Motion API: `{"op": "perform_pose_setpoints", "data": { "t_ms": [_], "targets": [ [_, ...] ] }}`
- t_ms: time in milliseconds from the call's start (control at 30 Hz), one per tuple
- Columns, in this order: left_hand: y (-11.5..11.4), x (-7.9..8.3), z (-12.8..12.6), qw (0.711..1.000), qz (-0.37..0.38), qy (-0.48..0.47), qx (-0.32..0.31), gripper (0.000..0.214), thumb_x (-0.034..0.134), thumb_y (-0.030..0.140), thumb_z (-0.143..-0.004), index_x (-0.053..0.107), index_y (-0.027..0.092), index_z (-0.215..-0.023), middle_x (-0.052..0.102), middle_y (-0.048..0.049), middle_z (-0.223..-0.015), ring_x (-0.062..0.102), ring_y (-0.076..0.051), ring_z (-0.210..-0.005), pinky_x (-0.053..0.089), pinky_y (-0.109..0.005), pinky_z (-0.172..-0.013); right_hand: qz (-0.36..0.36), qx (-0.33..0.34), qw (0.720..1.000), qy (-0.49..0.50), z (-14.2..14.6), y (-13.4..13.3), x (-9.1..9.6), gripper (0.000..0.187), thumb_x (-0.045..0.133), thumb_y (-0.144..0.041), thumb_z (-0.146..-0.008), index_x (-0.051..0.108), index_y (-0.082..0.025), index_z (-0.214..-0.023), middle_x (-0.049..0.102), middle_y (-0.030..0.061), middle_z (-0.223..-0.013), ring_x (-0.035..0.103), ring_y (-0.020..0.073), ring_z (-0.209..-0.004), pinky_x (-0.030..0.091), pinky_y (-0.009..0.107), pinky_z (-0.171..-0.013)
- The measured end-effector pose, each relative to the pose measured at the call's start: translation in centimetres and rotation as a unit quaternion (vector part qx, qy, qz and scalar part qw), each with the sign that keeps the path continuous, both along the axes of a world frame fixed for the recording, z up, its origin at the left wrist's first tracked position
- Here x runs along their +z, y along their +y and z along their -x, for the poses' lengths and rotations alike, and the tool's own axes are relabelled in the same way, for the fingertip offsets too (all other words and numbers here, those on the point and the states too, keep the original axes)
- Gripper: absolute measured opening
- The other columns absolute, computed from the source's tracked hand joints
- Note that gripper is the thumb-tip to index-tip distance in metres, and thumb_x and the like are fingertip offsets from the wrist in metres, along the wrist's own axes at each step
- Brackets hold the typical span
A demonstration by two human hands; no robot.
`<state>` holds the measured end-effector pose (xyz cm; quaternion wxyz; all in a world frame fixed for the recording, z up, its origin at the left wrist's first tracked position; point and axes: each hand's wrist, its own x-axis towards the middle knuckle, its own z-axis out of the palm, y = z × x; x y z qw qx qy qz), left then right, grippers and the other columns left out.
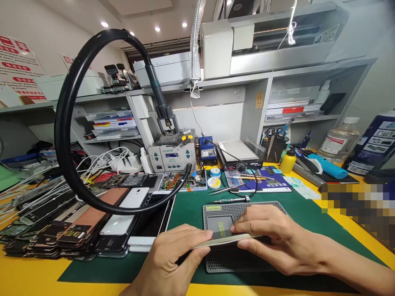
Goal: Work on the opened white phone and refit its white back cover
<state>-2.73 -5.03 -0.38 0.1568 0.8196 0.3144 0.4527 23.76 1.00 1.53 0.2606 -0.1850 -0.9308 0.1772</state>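
Observation:
I hold a thin, pale phone (220, 240) edge-on above a grey perforated pad (237, 211) on the green mat. My left hand (171, 259) pinches the phone's left end between thumb and fingers. Over its right end my right hand (274, 240) is closed, fingers on top and thumb below. A dark screen part (219, 225) lies on the pad just behind the phone.
Stacks of phones and screens (77, 224) cover the left side. A hot-air station (172, 154) with a looping black hose (66, 123) stands behind. Tweezers (226, 189), a screwdriver (230, 200), solder tins, bottles (338, 142) and a blue tool (327, 166) lie at the back right.

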Motion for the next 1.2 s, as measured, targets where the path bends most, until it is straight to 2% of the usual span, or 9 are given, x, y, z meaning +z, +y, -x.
{"op": "perform_pose_setpoints", "data": {
  "t_ms": [267, 400, 567, 633, 733, 833, 967, 1067, 1200],
  "targets": [
    [-0.7, 0.0, -0.9, 0.997, 0.023, -0.002, 0.068, 0.024, 0.062, 0.006, -0.088, 0.072, 0.020, -0.104, 0.076, -0.0025, -0.095, 0.072, -0.014, -0.087, 0.059, -0.021, -0.081, -0.007, 0.002, 0.999, 0.051, 0.9, -0.5, -1.3, 0.021, 0.062, -0.023, -0.095, 0.071, -0.013, -0.111, 0.073, 0.0111, -0.087, 0.065, 0.0189, -0.076, 0.048, 0.031, -0.068],
    [-0.8, -0.5, -1.5, 0.996, -0.001, 0.009, 0.094, 0.015, 0.065, 0.010, -0.086, 0.069, 0.019, -0.097, 0.074, -0.0016, -0.087, 0.071, -0.014, -0.080, 0.058, -0.022, -0.074, 0.005, 0.012, 0.996, 0.088, 1.5, -0.7, -1.6, 0.021, 0.060, -0.018, -0.096, 0.069, -0.013, -0.114, 0.074, 0.0107, -0.088, 0.066, 0.0173, -0.077, 0.049, 0.029, -0.069],
    [-0.7, -0.9, -2.0, 0.989, -0.012, 0.056, 0.139, 0.005, 0.066, 0.015, -0.088, 0.067, 0.019, -0.092, 0.070, -0.0018, -0.081, 0.068, -0.015, -0.073, 0.055, -0.026, -0.067, -0.027, 0.012, 0.995, 0.091, 1.6, -0.8, -1.7, 0.021, 0.059, -0.016, -0.096, 0.069, -0.013, -0.114, 0.075, 0.0106, -0.088, 0.066, 0.0170, -0.076, 0.048, 0.029, -0.069],
    [-0.6, -0.9, -2.0, 0.988, -0.027, 0.070, 0.134, 0.009, 0.066, 0.016, -0.089, 0.068, 0.019, -0.097, 0.068, -0.0024, -0.080, 0.066, -0.016, -0.072, 0.055, -0.026, -0.065, -0.017, 0.006, 0.996, 0.085, 1.6, -0.8, -1.7, 0.020, 0.059, -0.017, -0.097, 0.070, -0.013, -0.113, 0.075, 0.0103, -0.087, 0.066, 0.0169, -0.076, 0.048, 0.029, -0.069],
    [-0.5, -0.9, -2.1, 0.990, -0.038, 0.078, 0.107, 0.019, 0.064, 0.012, -0.090, 0.069, 0.020, -0.106, 0.069, -0.0037, -0.084, 0.066, -0.016, -0.075, 0.054, -0.026, -0.066, 0.038, -0.006, 0.996, 0.084, 1.3, -0.7, -1.5, 0.020, 0.063, -0.024, -0.096, 0.073, -0.013, -0.109, 0.076, 0.0096, -0.087, 0.068, 0.0171, -0.078, 0.050, 0.028, -0.071],
    [-0.4, -0.8, -2.0, 0.992, -0.051, 0.078, 0.085, 0.022, 0.064, 0.008, -0.089, 0.068, 0.018, -0.109, 0.071, -0.0044, -0.089, 0.067, -0.016, -0.079, 0.055, -0.025, -0.070, 0.083, -0.023, 0.994, 0.065, 0.6, -0.4, -0.9, 0.025, 0.069, -0.027, -0.090, 0.075, -0.014, -0.111, 0.078, 0.0092, -0.094, 0.071, 0.0185, -0.082, 0.052, 0.027, -0.075],
    [-0.3, -0.7, -1.4, 0.995, -0.043, 0.063, 0.067, 0.024, 0.062, 0.004, -0.090, 0.067, 0.017, -0.110, 0.072, -0.0057, -0.095, 0.069, -0.015, -0.085, 0.056, -0.023, -0.076, 0.116, -0.072, 0.990, 0.029, -0.6, 0.1, -0.1, 0.024, 0.072, -0.025, -0.086, 0.077, -0.017, -0.107, 0.079, 0.0076, -0.097, 0.072, 0.0197, -0.083, 0.053, 0.025, -0.070],
    [-0.1, -0.8, -0.9, 0.995, -0.053, 0.060, 0.054, 0.025, 0.062, 0.004, -0.090, 0.066, 0.018, -0.110, 0.072, -0.0049, -0.097, 0.070, -0.014, -0.087, 0.056, -0.021, -0.078, 0.106, -0.060, 0.992, 0.041, -1.1, 0.3, 0.2, 0.023, 0.070, -0.032, -0.089, 0.077, -0.018, -0.105, 0.079, 0.0070, -0.095, 0.071, 0.0186, -0.082, 0.053, 0.024, -0.069],
    [0.3, -0.6, -0.4, 0.992, -0.094, 0.069, 0.043, 0.027, 0.062, 0.002, -0.089, 0.066, 0.017, -0.110, 0.072, -0.0041, -0.095, 0.070, -0.014, -0.085, 0.057, -0.020, -0.078, 0.050, -0.009, 0.996, 0.070, -0.9, 0.2, 0.2, 0.025, 0.067, -0.034, -0.092, 0.076, -0.015, -0.104, 0.078, 0.0101, -0.091, 0.071, 0.0183, -0.080, 0.052, 0.025, -0.070]
  ]
}}
